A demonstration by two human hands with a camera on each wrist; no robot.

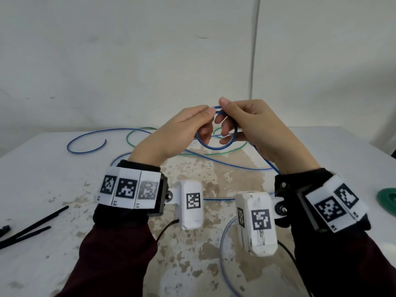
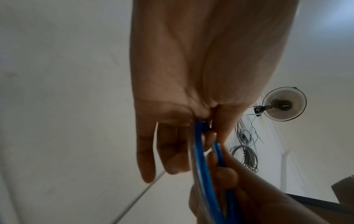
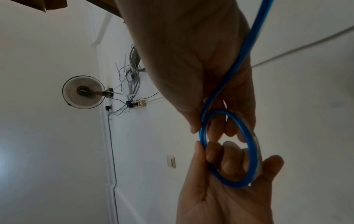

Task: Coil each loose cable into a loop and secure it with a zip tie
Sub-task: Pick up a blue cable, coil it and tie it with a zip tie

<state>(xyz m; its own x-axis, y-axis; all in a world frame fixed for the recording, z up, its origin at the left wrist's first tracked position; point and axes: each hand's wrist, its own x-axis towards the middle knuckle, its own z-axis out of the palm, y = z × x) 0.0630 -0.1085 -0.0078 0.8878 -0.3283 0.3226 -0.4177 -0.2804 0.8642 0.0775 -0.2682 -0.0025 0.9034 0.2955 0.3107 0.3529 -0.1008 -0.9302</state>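
Note:
Both hands are raised above the table and hold a small loop of blue cable (image 1: 215,147) between them. My left hand (image 1: 206,123) pinches the loop's top between thumb and fingers, with its other fingers curled through it. My right hand (image 1: 222,111) pinches the same top from the right. The cable's tail runs from the right hand past the wrist down to the table. In the right wrist view the blue loop (image 3: 202,136) is round and lies across the left hand's fingers (image 3: 228,163). The left wrist view shows the blue strands (image 2: 201,159) edge-on.
More blue cable (image 1: 85,136) and a green cable (image 1: 132,133) lie loose on the white table (image 1: 53,179) behind the hands. Black zip ties (image 1: 32,229) lie at the left edge. A green coil (image 1: 387,200) sits at the right edge. A wall stands behind the table.

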